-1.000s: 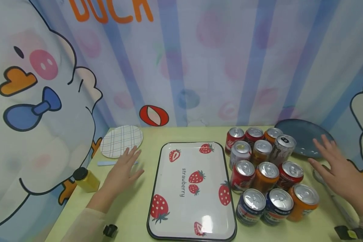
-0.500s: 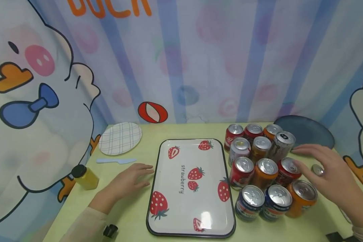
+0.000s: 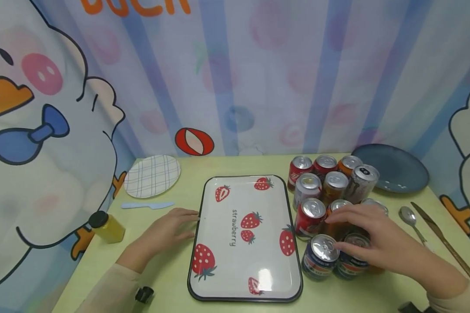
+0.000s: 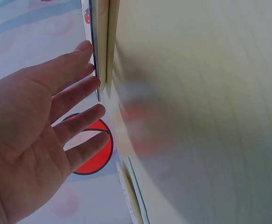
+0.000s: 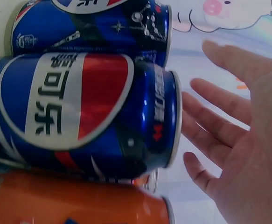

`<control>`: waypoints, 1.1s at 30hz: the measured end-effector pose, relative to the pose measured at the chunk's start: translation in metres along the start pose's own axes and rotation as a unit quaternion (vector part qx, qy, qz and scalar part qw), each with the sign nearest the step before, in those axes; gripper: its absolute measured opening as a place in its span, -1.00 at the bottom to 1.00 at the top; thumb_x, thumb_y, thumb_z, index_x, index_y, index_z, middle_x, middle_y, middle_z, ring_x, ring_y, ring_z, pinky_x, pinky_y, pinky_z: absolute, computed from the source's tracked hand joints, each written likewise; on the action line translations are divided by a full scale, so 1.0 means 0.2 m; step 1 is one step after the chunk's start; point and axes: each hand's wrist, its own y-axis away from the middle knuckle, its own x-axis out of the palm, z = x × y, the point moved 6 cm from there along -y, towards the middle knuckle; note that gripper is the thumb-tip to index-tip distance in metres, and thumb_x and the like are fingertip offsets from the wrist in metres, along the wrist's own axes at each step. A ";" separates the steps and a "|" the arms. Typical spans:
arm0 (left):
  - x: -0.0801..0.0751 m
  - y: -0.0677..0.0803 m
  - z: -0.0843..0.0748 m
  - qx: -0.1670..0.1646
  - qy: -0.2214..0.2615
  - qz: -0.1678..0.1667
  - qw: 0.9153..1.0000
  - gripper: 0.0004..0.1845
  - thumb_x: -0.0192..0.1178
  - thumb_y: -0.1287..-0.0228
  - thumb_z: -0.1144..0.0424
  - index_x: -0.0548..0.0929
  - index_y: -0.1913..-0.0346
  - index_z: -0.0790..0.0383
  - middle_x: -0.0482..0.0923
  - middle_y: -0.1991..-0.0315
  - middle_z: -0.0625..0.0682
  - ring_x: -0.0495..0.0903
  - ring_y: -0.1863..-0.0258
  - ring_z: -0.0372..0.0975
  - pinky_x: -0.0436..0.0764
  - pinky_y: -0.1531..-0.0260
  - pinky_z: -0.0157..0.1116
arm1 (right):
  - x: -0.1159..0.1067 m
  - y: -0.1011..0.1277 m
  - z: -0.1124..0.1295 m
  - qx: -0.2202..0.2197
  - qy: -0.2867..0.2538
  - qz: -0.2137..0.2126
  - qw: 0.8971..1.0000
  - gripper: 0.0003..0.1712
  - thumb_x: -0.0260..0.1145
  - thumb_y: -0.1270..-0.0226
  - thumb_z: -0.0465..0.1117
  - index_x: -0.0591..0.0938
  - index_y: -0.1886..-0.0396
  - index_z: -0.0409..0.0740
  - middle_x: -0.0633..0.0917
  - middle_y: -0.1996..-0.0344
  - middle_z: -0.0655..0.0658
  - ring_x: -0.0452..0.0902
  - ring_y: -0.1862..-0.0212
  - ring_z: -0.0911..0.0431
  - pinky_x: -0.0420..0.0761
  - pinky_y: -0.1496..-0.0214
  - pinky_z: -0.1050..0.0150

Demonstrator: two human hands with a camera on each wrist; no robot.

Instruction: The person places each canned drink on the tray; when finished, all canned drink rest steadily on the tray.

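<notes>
the right hand (image 3: pixel 380 243), fingers spread, hovers over the front blue cola cans (image 3: pixel 321 256) (gripping nothing) while the flat, open left hand (image 3: pixel 168 230) steadies the white strawberry-print tray (image 3: pixel 219 278) on the surface.

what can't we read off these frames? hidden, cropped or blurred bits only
- Orange drink can: head view, hidden under the right hand; right wrist view, cut off by the bottom edge.
- Right hand contact with the blue cola can: its fingers hover just above the lid; touch unclear.
- Strawberry-print white tray: left wrist view, only an edge-on sliver beside the left hand.
- Pale green tabletop: left wrist view, blurred.
</notes>
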 end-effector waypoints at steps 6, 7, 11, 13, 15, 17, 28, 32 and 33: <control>0.00 -0.03 -0.01 -0.023 0.000 0.010 1.000 -0.45 0.46 -0.27 0.01 0.67 -0.30 0.06 0.50 -0.43 -0.02 0.39 -0.48 -0.02 0.48 -0.44 0.04 | 0.05 -0.01 0.01 0.006 -0.022 0.051 0.998 -0.38 0.66 -0.05 0.11 0.66 -0.15 0.37 0.69 -0.08 0.31 0.62 -0.09 0.26 0.45 -0.20 -0.05; 0.01 -0.04 -0.02 -0.024 -0.002 0.011 1.000 -0.45 0.48 -0.25 0.01 0.68 -0.29 0.06 0.51 -0.43 -0.02 0.40 -0.47 -0.02 0.49 -0.44 0.03 | 0.06 -0.01 0.01 0.008 -0.022 0.058 0.998 -0.39 0.65 -0.06 0.14 0.66 -0.15 0.36 0.69 -0.08 0.31 0.63 -0.10 0.24 0.44 -0.21 -0.07; 0.01 -0.06 -0.04 -0.018 -0.002 0.010 1.000 -0.48 0.50 -0.22 0.04 0.71 -0.23 0.08 0.53 -0.40 -0.03 0.41 -0.46 -0.03 0.50 -0.43 0.02 | 0.09 0.00 0.02 -0.005 -0.009 0.075 0.997 -0.34 0.62 -0.01 0.28 0.69 -0.14 0.30 0.69 -0.09 0.31 0.62 -0.11 0.24 0.44 -0.20 0.10; 0.01 -0.07 -0.04 -0.020 0.000 0.008 1.000 -0.49 0.51 -0.21 0.05 0.72 -0.22 0.08 0.54 -0.39 -0.03 0.42 -0.45 -0.03 0.50 -0.43 0.01 | 0.11 0.00 0.02 -0.016 -0.001 0.081 0.997 -0.30 0.60 0.01 0.35 0.69 -0.15 0.28 0.69 -0.10 0.32 0.61 -0.11 0.27 0.43 -0.18 0.17; 0.00 -0.07 -0.04 -0.018 0.003 0.004 1.000 -0.50 0.52 -0.21 0.06 0.73 -0.20 0.09 0.55 -0.38 -0.03 0.43 -0.44 -0.03 0.50 -0.43 0.01 | 0.12 0.00 0.03 -0.021 -0.001 0.091 0.996 -0.28 0.59 0.02 0.37 0.68 -0.15 0.27 0.68 -0.10 0.31 0.61 -0.11 0.28 0.42 -0.18 0.18; 0.00 -0.07 -0.04 -0.017 0.009 0.000 1.000 -0.51 0.52 -0.20 0.08 0.74 -0.19 0.11 0.56 -0.37 -0.02 0.43 -0.44 -0.02 0.50 -0.43 0.01 | 0.13 0.00 0.03 -0.023 -0.002 0.100 0.995 -0.28 0.59 0.01 0.37 0.67 -0.16 0.28 0.68 -0.11 0.30 0.62 -0.11 0.28 0.39 -0.19 0.16; 0.01 -0.05 -0.03 -0.039 0.022 0.001 0.999 -0.49 0.50 -0.22 0.05 0.72 -0.23 0.09 0.52 -0.41 -0.02 0.39 -0.47 -0.01 0.47 -0.45 0.04 | 0.14 -0.02 0.03 -0.014 -0.016 0.077 0.997 -0.25 0.78 0.23 0.16 0.65 -0.06 0.34 0.67 -0.02 0.39 0.57 -0.03 0.35 0.55 -0.12 0.21; 0.01 -0.05 -0.03 -0.038 0.028 0.003 0.999 -0.48 0.49 -0.23 0.05 0.72 -0.24 0.09 0.52 -0.41 -0.02 0.39 -0.47 0.00 0.46 -0.46 0.05 | 0.14 -0.02 0.04 -0.012 -0.024 0.060 0.998 -0.21 0.81 0.29 0.09 0.65 -0.05 0.33 0.67 0.01 0.38 0.57 0.00 0.35 0.68 0.00 0.21; 0.01 -0.05 -0.03 -0.037 0.030 0.002 0.999 -0.48 0.50 -0.23 0.05 0.72 -0.24 0.09 0.52 -0.42 -0.02 0.39 -0.47 0.00 0.46 -0.46 0.06 | 0.14 -0.03 0.04 -0.010 -0.030 0.055 0.998 -0.20 0.82 0.30 0.06 0.65 -0.05 0.32 0.67 0.02 0.37 0.58 0.01 0.35 0.70 0.01 0.21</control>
